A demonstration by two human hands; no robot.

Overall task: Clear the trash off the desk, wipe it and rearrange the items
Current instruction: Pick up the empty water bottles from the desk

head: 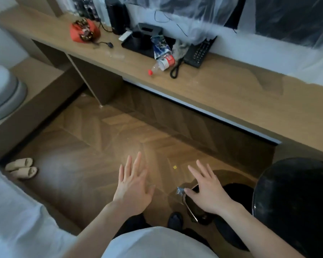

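Near desk (222, 94) front edge: bottle (161, 64), seemingly crushed; hands flat.

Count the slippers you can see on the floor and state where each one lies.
2: one slipper and a second slipper lie side by side on the wooden floor at far left, beside the bed. Others may be hidden.

Wooden desk (222, 90) against wall: red pouch (84, 30), black tray (136, 43), crushed plastic bottle (161, 63) on its side, black phone (199, 52). Parquet floor (93, 138): pair of slippers (21, 167).
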